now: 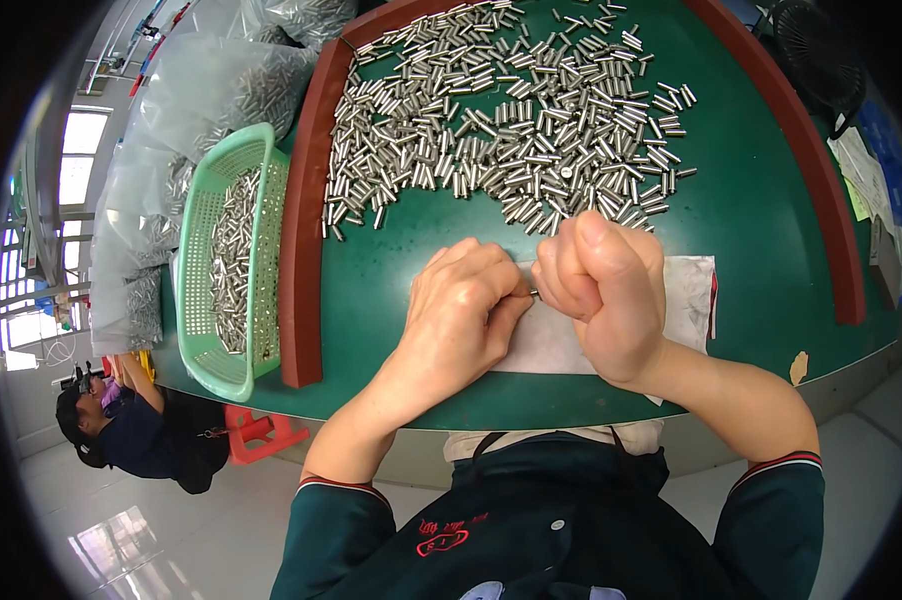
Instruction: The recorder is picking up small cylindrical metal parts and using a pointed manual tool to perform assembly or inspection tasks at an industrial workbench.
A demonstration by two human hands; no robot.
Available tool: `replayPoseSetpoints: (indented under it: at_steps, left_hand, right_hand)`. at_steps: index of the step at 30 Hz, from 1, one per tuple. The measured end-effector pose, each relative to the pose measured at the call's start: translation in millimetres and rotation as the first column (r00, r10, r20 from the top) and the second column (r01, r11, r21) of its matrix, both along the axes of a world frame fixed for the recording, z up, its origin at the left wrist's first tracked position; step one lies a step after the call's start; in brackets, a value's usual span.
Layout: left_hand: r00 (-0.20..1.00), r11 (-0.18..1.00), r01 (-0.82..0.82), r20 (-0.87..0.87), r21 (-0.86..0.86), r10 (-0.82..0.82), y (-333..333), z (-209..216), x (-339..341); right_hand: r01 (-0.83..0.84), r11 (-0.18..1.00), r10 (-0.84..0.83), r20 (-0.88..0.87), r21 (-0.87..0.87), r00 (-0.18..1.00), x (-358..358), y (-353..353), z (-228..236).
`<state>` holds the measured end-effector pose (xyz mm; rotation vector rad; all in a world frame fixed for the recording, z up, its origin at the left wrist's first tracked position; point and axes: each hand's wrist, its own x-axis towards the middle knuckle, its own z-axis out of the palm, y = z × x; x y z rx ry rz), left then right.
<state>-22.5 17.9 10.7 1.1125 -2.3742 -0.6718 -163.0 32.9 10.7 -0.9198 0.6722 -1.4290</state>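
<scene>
My left hand [456, 305] is closed in a pinch on a small metal pin [534, 292], whose end shows between its fingertips and my other hand. My right hand [611, 290] is curled into a fist beside it, thumb on top. What that fist grips is mostly hidden; a thin tip shows above it. Both hands are over a whitish cloth [676, 320] lying on the green tabletop [741, 240]. Just beyond them spreads a large heap of short, shiny metal pins [541, 120].
Red-brown rails [304, 240] border the work area left and right. Outside the left rail are a green plastic basket [193, 300] of pins and clear bags [186, 100] of parts. A black fan [816, 55] is at far right. Another person [141, 430] is at lower left by a red stool [261, 435].
</scene>
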Motion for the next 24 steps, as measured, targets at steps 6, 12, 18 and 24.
replayPoseSetpoints:
  at_steps: [6, 12, 18, 24]
  left_hand:
    - [1.0, 0.999, 0.008, 0.019, -0.035, -0.007, 1.1, 0.6, -4.2]
    - [0.999, 1.0, -0.006, 0.051, -0.017, 0.007, 2.5, 4.0, -1.8]
    - [0.935, 0.926, -0.01, -0.326, 0.377, 0.143, -2.9, 9.9, 5.5]
    - [0.606, 0.538, 0.298, -0.592, 0.788, 0.532, -13.0, -0.8, 17.8]
  right_hand:
    - [0.026, 1.0, -0.027, -0.023, -0.017, 0.999, -2.0, 1.1, -6.1]
    - [-0.032, 0.999, 0.032, 0.192, 0.001, 0.981, -15.6, -3.9, 7.2]
    - [-0.089, 0.99, 0.074, 0.134, 0.108, 0.988, -18.4, -3.7, 5.6]
    - [-0.092, 0.988, 0.072, 0.166, 0.122, 0.984, -19.3, -4.3, 0.3]
